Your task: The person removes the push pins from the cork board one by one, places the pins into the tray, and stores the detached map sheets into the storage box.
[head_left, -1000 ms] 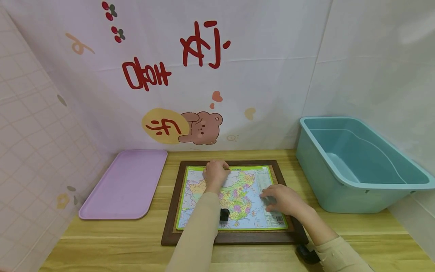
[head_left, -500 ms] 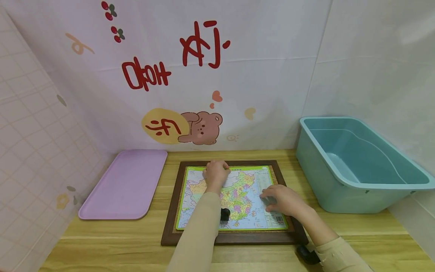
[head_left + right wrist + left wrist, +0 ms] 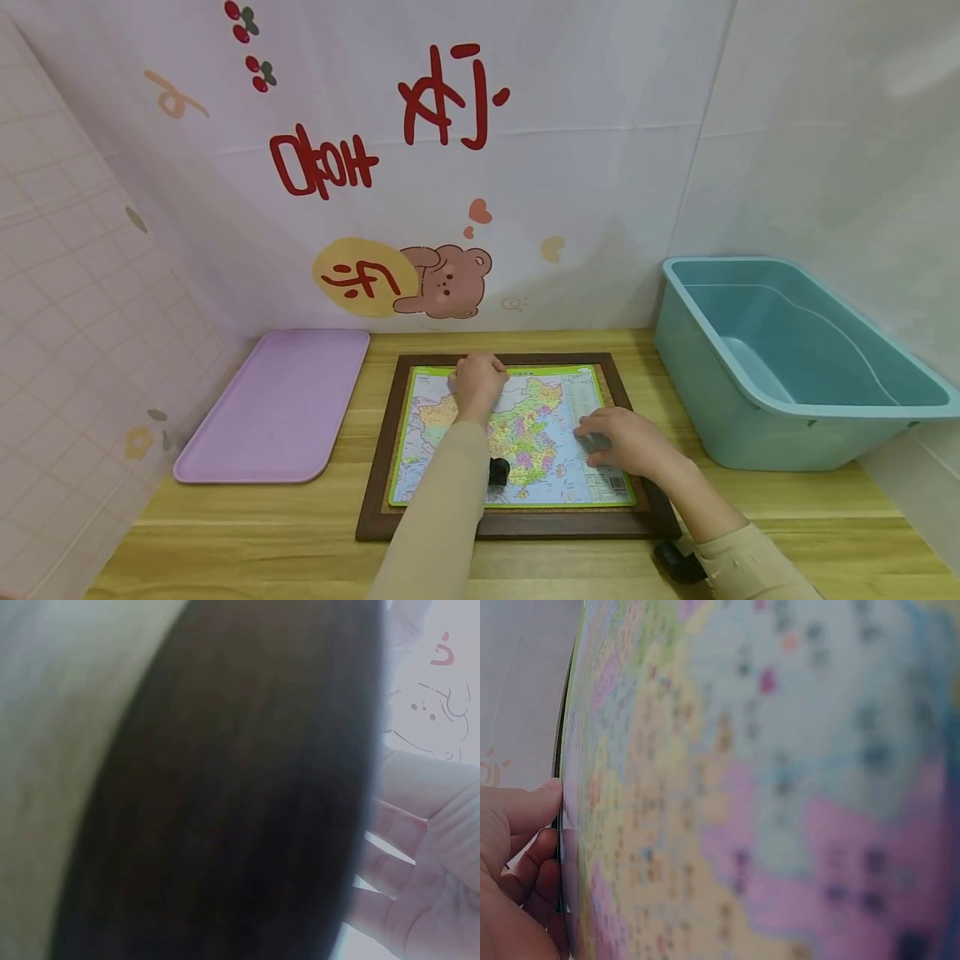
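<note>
A green-bordered map sheet [image 3: 525, 442] lies on a cork board inside a dark brown wooden frame [image 3: 570, 525]. My left hand [image 3: 477, 386] is at the sheet's upper edge. Seen from the left wrist, its curled fingers [image 3: 540, 855] and thumb meet that edge; their tips are partly hidden, so whether they pinch anything cannot be made out. My right hand [image 3: 626, 442] rests over the sheet's right side, fingers spread and slightly bent, holding nothing visible. The right wrist view shows its fingers [image 3: 390, 870] partly behind the blurred dark frame.
To the left, a flat lilac tray [image 3: 277, 417] lies on the wooden table [image 3: 225, 533]. A deep teal tub [image 3: 750, 392] stands at the right, close to the frame. Behind is a printed white wall covering [image 3: 600, 167]. Black wrist cameras sit near both forearms.
</note>
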A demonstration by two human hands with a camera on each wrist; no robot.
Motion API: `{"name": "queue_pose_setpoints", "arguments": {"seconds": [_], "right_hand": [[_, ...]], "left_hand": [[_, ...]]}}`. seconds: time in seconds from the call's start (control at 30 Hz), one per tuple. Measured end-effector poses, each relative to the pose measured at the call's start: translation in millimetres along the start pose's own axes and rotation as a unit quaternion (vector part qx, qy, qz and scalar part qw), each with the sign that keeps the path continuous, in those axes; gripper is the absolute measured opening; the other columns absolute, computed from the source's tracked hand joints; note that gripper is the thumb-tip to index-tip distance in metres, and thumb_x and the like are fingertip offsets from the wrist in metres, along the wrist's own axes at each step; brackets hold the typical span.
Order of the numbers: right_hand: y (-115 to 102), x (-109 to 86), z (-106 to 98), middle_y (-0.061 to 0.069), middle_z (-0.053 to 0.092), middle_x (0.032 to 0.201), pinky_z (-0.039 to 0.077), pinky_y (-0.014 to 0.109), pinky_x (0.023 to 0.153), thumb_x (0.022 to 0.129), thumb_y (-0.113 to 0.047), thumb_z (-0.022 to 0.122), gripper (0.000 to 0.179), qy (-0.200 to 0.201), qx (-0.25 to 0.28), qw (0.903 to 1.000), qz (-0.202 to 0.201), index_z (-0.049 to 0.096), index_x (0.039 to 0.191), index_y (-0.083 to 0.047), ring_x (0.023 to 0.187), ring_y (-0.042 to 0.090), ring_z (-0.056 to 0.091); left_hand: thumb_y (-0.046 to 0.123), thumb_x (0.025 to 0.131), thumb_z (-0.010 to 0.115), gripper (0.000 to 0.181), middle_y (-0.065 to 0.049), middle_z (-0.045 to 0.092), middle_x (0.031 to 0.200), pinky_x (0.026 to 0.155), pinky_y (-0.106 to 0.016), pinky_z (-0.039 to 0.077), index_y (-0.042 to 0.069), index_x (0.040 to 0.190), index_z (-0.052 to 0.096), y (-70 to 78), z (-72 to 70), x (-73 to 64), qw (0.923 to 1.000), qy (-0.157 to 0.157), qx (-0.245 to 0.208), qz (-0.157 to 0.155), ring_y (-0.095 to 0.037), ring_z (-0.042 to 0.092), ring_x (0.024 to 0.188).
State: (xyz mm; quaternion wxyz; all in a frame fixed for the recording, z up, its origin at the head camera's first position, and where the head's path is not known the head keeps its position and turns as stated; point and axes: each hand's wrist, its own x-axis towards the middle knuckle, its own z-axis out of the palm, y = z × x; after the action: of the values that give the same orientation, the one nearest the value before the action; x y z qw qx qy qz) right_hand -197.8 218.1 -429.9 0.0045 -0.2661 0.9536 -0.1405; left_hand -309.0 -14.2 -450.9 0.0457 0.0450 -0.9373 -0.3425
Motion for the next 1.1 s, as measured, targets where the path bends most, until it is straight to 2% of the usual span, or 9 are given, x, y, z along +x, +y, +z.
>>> {"name": "queue_pose_setpoints", "arguments": {"seconds": [0.23, 0.47, 0.73, 1.1], "right_hand": [[-0.3, -0.5, 0.0, 0.010, 0.067, 0.119, 0.052, 0.049, 0.089, 0.074, -0.018, 0.087, 0.041, 0.001, 0.001, 1.0000, -0.001, 0.075, 0.112, -0.009, 0.110, 0.034, 0.061], [1.2, -0.9, 1.8, 0.012, 0.067, 0.119, 0.053, 0.048, 0.089, 0.075, -0.018, 0.086, 0.041, 0.007, -0.006, 0.9998, -0.017, 0.074, 0.113, -0.008, 0.110, 0.034, 0.062], [2.5, -0.8, 2.7, 0.012, 0.067, 0.119, 0.053, 0.047, 0.088, 0.074, -0.018, 0.087, 0.042, 0.012, -0.009, 0.9995, -0.028, 0.074, 0.113, -0.008, 0.109, 0.034, 0.062], [2.9, -1.0, 2.3, 0.011, 0.068, 0.118, 0.053, 0.047, 0.088, 0.075, -0.019, 0.086, 0.041, 0.012, -0.007, 0.9995, -0.029, 0.074, 0.113, -0.008, 0.108, 0.033, 0.062]], "left_hand": [[0.023, 0.088, 0.078, 0.013, 0.002, 0.065, 0.093, 0.096, -0.054, 0.036, 0.019, 0.076, 0.073, 0.6, 1.1, 1.2, 0.9998, -0.002, -0.010, -0.014, -0.028, 0.054, 0.101], [0.023, 0.088, 0.078, 0.019, 0.003, 0.064, 0.083, 0.096, -0.053, 0.035, 0.016, 0.072, 0.074, 3.5, -3.0, -2.5, 0.9997, 0.001, -0.014, -0.020, -0.028, 0.054, 0.099], [0.025, 0.087, 0.079, 0.022, 0.002, 0.063, 0.082, 0.097, -0.054, 0.033, 0.017, 0.068, 0.071, 0.0, 2.4, 6.1, 0.9989, -0.013, -0.020, -0.040, -0.029, 0.053, 0.101], [0.026, 0.088, 0.077, 0.021, 0.000, 0.063, 0.084, 0.099, -0.054, 0.034, 0.017, 0.070, 0.071, 1.1, -2.6, 0.7, 0.9991, -0.016, -0.021, -0.034, -0.031, 0.054, 0.104]]}}
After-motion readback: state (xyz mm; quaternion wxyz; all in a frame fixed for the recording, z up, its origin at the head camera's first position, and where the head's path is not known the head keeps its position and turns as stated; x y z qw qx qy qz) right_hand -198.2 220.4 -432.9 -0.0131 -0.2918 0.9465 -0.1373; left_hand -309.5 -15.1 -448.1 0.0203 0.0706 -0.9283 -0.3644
